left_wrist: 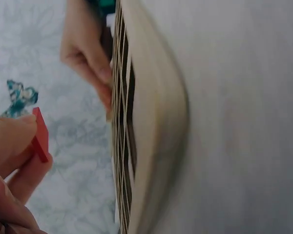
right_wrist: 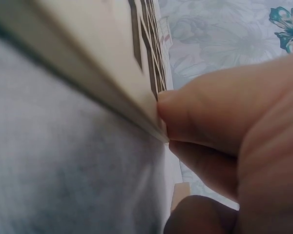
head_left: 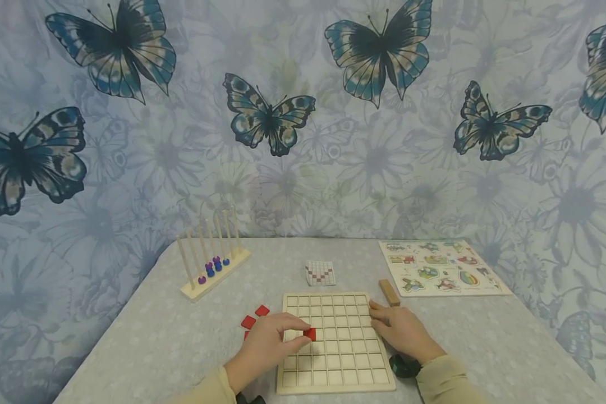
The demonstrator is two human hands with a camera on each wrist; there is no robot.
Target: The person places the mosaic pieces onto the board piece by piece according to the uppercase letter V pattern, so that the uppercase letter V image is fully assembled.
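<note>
A small red square tile (head_left: 310, 334) is pinched between the thumb and fingertip of my left hand (head_left: 271, 338). It is held over the left half of a wooden grid board (head_left: 338, 387), and the left wrist view shows the tile (left_wrist: 41, 136) tilted on edge, apart from the board. My right hand (head_left: 401, 330) rests at the board's right edge, fingers fairly straight. In the right wrist view its thumb (right_wrist: 185, 114) touches the rim. More red tiles (head_left: 248, 322) lie left of the board, partly hidden behind my left hand.
A small card (head_left: 321, 274) with a red checked pattern lies behind the board. A wooden block (head_left: 389, 293) sits near my right fingertips. At the back left stands a peg rack (head_left: 217, 275) with purple and blue beads; a picture puzzle board (head_left: 441, 269) lies at the back right.
</note>
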